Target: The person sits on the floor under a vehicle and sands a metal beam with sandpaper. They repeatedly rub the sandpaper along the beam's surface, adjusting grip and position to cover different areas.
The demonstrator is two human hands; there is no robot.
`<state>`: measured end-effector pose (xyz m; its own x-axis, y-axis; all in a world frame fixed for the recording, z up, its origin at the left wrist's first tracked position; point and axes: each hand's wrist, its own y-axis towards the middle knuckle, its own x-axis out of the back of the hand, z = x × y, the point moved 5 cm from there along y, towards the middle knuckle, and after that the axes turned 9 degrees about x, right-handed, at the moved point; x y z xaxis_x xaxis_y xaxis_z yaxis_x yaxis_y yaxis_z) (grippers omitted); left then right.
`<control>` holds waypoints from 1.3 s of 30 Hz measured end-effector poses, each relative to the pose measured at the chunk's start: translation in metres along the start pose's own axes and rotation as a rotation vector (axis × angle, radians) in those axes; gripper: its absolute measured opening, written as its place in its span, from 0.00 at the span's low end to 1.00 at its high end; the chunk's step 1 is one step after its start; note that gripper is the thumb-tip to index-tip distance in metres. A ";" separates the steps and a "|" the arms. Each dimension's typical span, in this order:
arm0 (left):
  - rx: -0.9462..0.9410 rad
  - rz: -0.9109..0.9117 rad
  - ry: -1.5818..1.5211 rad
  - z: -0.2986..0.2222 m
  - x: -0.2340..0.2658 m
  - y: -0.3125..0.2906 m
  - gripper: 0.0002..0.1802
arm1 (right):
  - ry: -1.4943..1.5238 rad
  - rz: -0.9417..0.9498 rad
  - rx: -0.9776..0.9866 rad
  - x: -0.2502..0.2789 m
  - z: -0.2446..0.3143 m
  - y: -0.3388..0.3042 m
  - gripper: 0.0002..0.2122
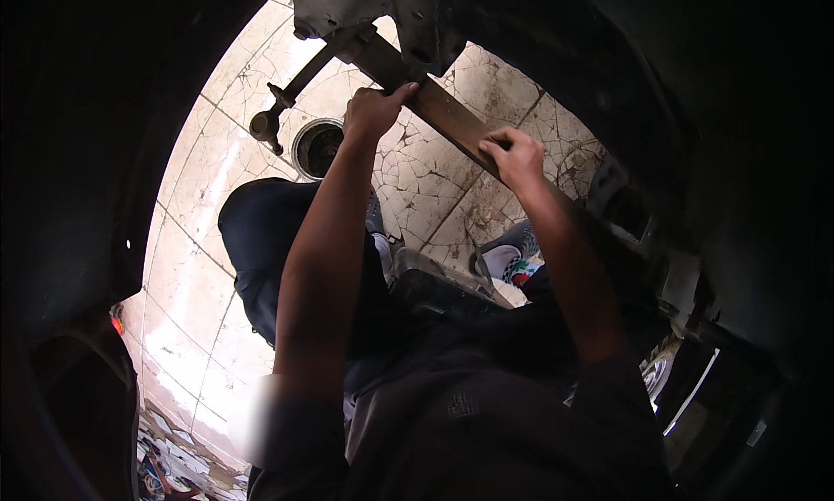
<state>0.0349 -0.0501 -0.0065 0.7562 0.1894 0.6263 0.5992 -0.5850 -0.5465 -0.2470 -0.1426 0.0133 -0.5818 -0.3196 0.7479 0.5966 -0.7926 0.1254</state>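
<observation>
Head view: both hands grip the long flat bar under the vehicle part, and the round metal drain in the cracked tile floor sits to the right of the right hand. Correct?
Not quite. In the head view the round drain lies left of the left hand, not right of the right hand. Both hands do grip the flat bar over the cracked tile floor.

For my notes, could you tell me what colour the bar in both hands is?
Rusty brown bar; head view shows it best.

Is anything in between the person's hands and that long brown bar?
No. Both hands are already on the long brown bar: the left hand grips it higher up, near the grey metal part, and the right hand grips it lower down. Nothing visible sits between them.
</observation>
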 end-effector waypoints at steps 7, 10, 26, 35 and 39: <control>-0.030 -0.118 0.009 0.005 -0.003 0.002 0.49 | 0.103 -0.076 0.011 -0.024 0.033 0.034 0.09; 0.002 -0.018 -0.018 0.003 -0.005 0.003 0.50 | 0.126 -0.053 0.081 -0.033 0.050 0.060 0.09; -0.076 -0.122 0.001 0.004 0.000 -0.001 0.51 | 0.073 -0.103 0.057 -0.034 0.040 0.048 0.09; -0.064 -0.138 -0.037 0.004 -0.001 -0.006 0.53 | -0.061 -0.072 0.093 -0.003 0.010 0.002 0.09; -0.105 -0.111 -0.046 0.001 0.003 -0.013 0.54 | -0.024 -0.116 0.022 0.003 -0.007 -0.023 0.09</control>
<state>0.0295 -0.0414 0.0017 0.6994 0.2920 0.6523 0.6510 -0.6369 -0.4130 -0.2662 -0.1293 0.0085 -0.6347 -0.2134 0.7427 0.5377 -0.8123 0.2261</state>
